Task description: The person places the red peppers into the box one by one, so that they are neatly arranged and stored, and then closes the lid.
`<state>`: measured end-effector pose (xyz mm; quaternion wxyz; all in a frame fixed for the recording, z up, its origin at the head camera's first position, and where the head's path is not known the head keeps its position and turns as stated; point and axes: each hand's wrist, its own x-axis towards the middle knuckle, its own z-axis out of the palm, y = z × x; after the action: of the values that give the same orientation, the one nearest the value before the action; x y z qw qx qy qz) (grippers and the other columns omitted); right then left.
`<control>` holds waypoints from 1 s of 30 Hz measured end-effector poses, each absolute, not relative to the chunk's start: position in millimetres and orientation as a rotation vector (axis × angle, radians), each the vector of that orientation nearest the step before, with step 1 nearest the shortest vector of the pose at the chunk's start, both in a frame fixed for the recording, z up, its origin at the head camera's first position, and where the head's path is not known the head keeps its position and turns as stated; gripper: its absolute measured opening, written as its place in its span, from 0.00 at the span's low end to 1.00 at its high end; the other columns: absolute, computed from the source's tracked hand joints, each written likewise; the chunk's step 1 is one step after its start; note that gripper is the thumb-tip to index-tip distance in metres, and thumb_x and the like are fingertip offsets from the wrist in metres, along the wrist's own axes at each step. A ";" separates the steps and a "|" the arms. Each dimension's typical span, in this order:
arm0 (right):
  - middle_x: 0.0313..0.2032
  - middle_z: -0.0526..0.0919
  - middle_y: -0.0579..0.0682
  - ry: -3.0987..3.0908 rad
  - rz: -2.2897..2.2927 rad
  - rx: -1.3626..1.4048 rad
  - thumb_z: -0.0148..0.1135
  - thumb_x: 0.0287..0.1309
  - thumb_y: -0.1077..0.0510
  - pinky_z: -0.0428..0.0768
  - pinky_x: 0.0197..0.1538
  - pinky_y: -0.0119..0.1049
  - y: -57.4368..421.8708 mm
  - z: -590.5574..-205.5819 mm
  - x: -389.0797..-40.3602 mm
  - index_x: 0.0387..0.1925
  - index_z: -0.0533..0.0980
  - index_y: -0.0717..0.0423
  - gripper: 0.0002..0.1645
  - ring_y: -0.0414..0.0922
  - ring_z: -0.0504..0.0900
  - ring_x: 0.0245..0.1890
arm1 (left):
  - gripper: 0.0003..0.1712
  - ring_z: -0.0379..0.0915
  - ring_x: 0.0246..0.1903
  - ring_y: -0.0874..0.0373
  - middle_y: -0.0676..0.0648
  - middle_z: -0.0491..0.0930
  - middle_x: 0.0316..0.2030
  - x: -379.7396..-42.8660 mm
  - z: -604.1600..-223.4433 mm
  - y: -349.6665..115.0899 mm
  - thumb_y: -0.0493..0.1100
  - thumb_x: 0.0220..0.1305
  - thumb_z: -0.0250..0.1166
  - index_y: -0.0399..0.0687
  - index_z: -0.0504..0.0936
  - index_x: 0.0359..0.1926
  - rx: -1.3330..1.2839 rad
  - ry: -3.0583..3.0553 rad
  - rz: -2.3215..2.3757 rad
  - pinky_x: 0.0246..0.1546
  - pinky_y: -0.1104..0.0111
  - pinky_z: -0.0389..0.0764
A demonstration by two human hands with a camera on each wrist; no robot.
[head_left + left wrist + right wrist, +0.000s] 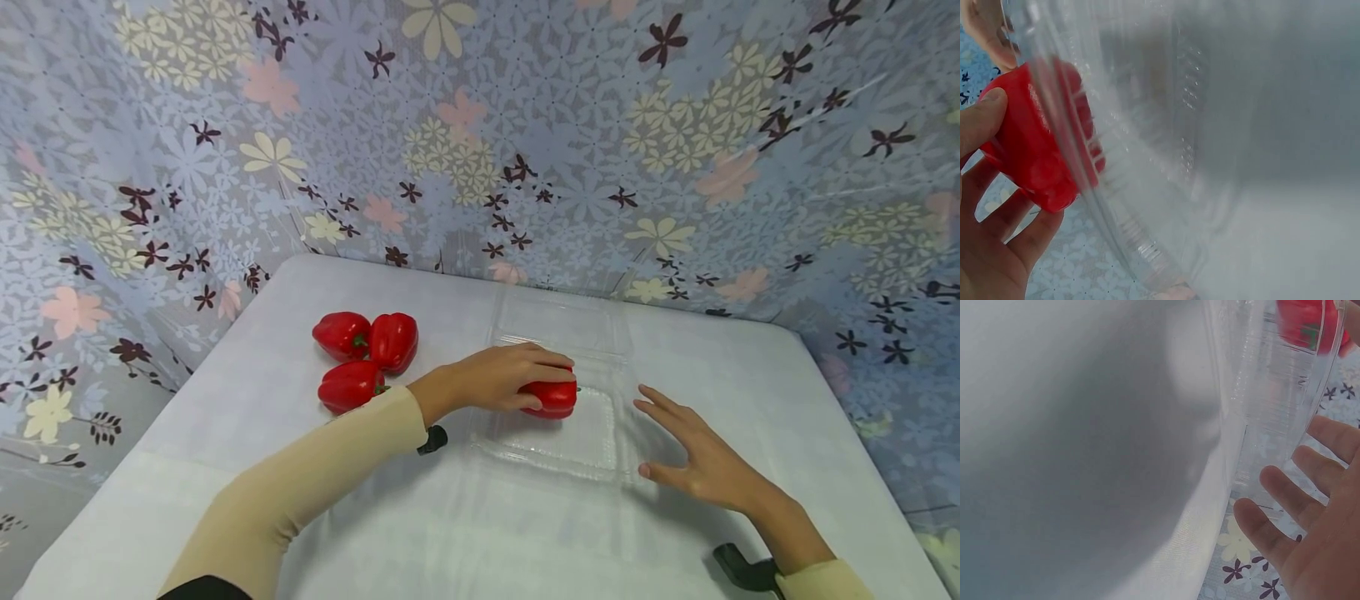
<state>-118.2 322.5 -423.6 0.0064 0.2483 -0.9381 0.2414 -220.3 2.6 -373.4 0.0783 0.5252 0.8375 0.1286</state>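
Gripping a red bell pepper (553, 403) with thumb and fingers curved round its sides, the left hand (506, 377) is at the near half of a clear plastic clamshell container (594, 442), towards that half's left side; whether the pepper touches the container's floor, I cannot tell. The right hand (697, 458) is just beside the container's right edge, fingers spread and thumb apart, holding nothing. A light, even grip should suit, since the skin looks slick; best to ease off only once the pepper sits steady, clear of the thin rim. The free hand could brace that edge, as such plastic may slide. The pepper is glossy, blocky and bright red, its short green stem (578, 389) pointing right. Three more red bell peppers (394, 342) lie bunched on the white tablecloth (225, 433), left of the container.
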 end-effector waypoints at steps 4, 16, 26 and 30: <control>0.75 0.59 0.58 -2.930 0.742 0.776 0.74 0.51 0.49 0.67 0.56 0.71 322.1 -423.8 -118.0 0.71 0.64 0.58 0.48 0.67 0.63 0.68 | 0.34 0.61 0.72 0.54 0.53 0.66 0.72 -220.9 -376.9 9.0 0.46 0.67 0.64 0.56 0.67 0.72 1.555 2.499 0.355 0.64 0.64 0.77; 0.76 0.58 0.54 -2.907 0.745 0.788 0.75 0.51 0.50 0.68 0.56 0.70 323.2 -423.8 -117.5 0.71 0.64 0.57 0.48 0.66 0.63 0.67 | 0.34 0.62 0.72 0.54 0.54 0.65 0.73 -220.7 -386.2 24.9 0.47 0.67 0.64 0.58 0.67 0.72 1.554 2.491 0.313 0.64 0.66 0.76; 0.75 0.59 0.60 -2.937 0.749 0.773 0.74 0.52 0.49 0.67 0.57 0.71 322.2 -422.1 -118.8 0.71 0.64 0.58 0.48 0.67 0.63 0.68 | 0.34 0.64 0.71 0.56 0.54 0.65 0.73 -221.3 -394.6 34.1 0.47 0.67 0.65 0.56 0.67 0.72 1.605 2.450 0.320 0.68 0.68 0.72; 0.75 0.59 0.61 -2.964 0.758 0.755 0.74 0.52 0.48 0.66 0.58 0.72 320.6 -421.4 -119.7 0.71 0.64 0.58 0.48 0.66 0.62 0.69 | 0.35 0.61 0.72 0.56 0.55 0.63 0.74 -220.6 -396.7 36.7 0.46 0.67 0.64 0.57 0.65 0.74 1.567 2.438 0.325 0.67 0.68 0.73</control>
<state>-119.7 320.6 -421.4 -0.0048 0.2397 -0.9406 0.2406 -220.6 36.7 -396.7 0.1123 0.5338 0.8308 0.1107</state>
